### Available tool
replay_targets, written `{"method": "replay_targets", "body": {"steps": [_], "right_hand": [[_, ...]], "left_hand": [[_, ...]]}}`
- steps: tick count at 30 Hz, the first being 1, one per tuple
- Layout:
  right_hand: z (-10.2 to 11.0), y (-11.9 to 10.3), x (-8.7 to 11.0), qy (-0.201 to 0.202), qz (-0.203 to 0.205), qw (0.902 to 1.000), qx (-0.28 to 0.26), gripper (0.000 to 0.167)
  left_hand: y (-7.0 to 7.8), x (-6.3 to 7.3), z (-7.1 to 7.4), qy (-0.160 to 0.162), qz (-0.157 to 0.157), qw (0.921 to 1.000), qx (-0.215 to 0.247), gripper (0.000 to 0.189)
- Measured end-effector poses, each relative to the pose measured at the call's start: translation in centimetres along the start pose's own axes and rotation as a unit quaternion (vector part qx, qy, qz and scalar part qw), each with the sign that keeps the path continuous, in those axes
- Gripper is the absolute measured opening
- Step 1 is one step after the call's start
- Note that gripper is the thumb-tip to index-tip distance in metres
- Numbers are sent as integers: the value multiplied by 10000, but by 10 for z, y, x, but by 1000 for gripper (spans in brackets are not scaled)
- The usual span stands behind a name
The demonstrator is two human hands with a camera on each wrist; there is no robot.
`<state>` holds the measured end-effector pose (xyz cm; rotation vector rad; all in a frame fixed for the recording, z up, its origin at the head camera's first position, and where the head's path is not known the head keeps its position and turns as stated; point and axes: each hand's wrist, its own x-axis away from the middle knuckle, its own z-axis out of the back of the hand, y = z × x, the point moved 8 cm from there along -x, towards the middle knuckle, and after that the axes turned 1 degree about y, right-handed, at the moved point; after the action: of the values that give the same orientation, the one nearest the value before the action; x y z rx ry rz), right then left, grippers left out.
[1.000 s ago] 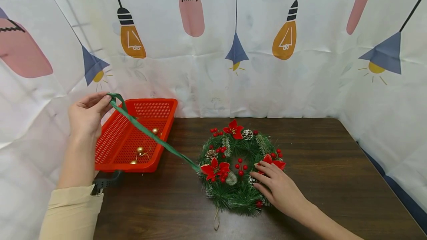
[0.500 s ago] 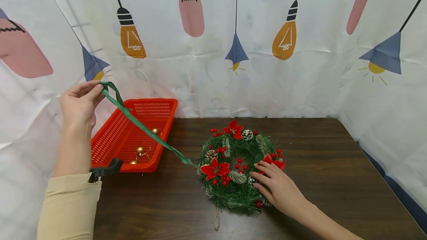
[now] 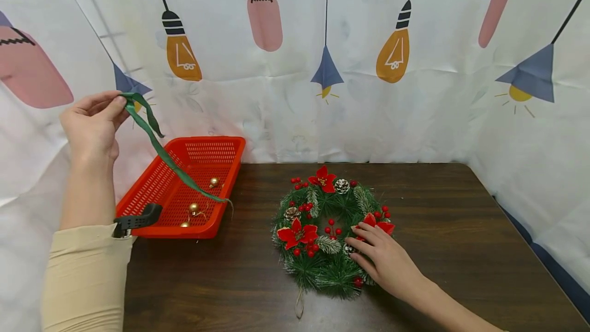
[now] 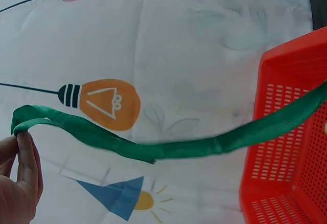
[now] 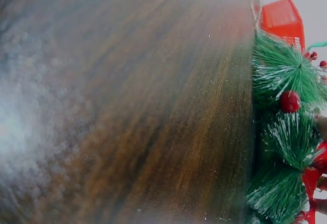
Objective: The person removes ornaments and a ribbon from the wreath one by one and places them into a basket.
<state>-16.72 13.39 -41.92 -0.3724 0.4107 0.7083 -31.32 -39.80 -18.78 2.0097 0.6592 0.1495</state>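
Observation:
My left hand [image 3: 94, 124] is raised at the left and pinches a green ribbon [image 3: 168, 160] between thumb and fingers. A short end folds over the fingertips, while the long part slants down to the right across the basket, its frayed tip apart from the wreath. In the left wrist view the ribbon [image 4: 204, 147] stretches from the fingertips toward the basket. The green Christmas wreath [image 3: 304, 270] lies on the table with red poinsettias, berries and pinecones. My right hand [image 3: 384, 257] rests on its right side with fingers spread over a red flower [image 3: 384, 227].
A red plastic basket [image 3: 238, 160] stands at the back left, with several small gold baubles [image 3: 193, 207] inside. The brown wooden table [image 3: 461, 229] reaches a white curtain [image 3: 295, 111] printed with lamps. A twine loop [image 3: 299, 305] sticks out at the wreath's front.
My left hand has moved up and to the left, drawing the ribbon's far end away from the wreath to over the basket's right edge. The right hand and wreath have stayed put.

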Motion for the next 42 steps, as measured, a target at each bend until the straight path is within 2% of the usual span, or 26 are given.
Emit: {"method": "replay_targets", "body": {"steps": [7,17,21,25,29,33,42], "right_hand": [[-1,0,0,-74,-63,10000,-17,38],[-1,1,1,-36,-51,10000,-19,38],[-2,1,1,-34,-62,10000,-41,38],[-1,2,1,-33,-63,10000,-35,39],[-1,2,1,-24,-45,10000,-25,39],[-1,2,0,-37,-67,10000,-34,38],[-2,2,-1,-43,-80,9999,-94,39]], "left_hand": [[12,-2,-8,61,-216,9997,-45,29],[38,-4,-8,405,-1068,9935,5,22],[38,-4,-8,395,-1075,9934,31,22],[25,-4,-7,211,-734,9970,-127,22],[4,-4,-6,-95,-338,9983,-469,23],[-17,-2,2,-294,-195,9970,-689,23],[-54,2,22,-530,4,9907,-1255,21]]}}
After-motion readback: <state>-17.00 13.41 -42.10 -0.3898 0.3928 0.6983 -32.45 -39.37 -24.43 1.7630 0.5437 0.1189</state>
